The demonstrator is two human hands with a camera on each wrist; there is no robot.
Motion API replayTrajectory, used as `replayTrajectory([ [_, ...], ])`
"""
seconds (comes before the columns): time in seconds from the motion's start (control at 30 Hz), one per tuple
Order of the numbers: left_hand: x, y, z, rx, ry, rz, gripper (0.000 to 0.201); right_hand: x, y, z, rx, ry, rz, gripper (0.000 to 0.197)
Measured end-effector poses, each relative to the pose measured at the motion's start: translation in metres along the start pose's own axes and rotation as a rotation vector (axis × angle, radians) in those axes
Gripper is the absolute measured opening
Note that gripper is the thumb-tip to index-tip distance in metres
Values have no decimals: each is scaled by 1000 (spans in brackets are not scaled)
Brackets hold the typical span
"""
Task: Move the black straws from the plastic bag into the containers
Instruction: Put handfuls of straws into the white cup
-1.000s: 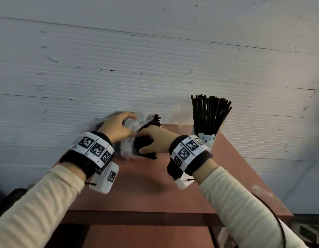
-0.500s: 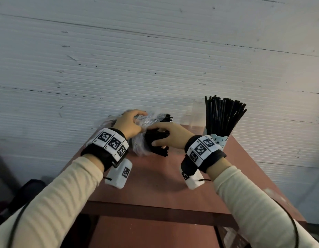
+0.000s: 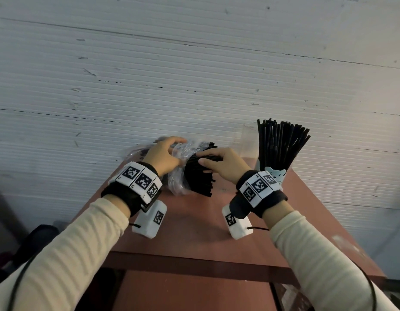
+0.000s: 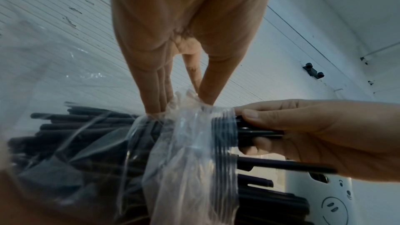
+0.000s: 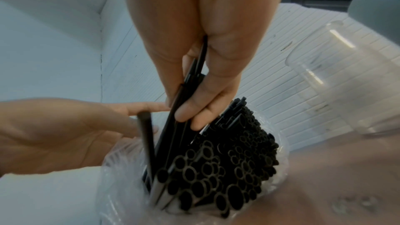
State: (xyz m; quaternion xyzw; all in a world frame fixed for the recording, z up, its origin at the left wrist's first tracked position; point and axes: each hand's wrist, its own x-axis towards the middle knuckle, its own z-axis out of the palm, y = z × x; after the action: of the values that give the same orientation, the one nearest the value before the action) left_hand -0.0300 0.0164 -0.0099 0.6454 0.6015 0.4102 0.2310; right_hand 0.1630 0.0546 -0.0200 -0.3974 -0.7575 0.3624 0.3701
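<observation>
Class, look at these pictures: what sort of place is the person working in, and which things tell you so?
Probably a plain workroom or storeroom, not a home kitchen: a bare reddish-brown table against a scuffed white ribbed wall, with bulk black straws in a plastic bag.

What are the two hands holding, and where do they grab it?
Left hand pinches the plastic bag at its gathered neck. Right hand grips a few black straws near their open ends.

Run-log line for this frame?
phase: pulling straws | left hand: pinches plastic bag | right hand: grips few black straws | bear cup: full
</observation>
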Motion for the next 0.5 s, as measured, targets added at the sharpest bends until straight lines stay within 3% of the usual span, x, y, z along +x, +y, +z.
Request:
replayTrajectory([
  [0.33, -7, 4, -1, 47, 2, 38, 58, -10, -6, -18, 18, 48, 31, 21],
  [0.5, -11, 18, 7, 205, 114, 156, 59, -23, -7, -46, -44, 68, -3, 22],
])
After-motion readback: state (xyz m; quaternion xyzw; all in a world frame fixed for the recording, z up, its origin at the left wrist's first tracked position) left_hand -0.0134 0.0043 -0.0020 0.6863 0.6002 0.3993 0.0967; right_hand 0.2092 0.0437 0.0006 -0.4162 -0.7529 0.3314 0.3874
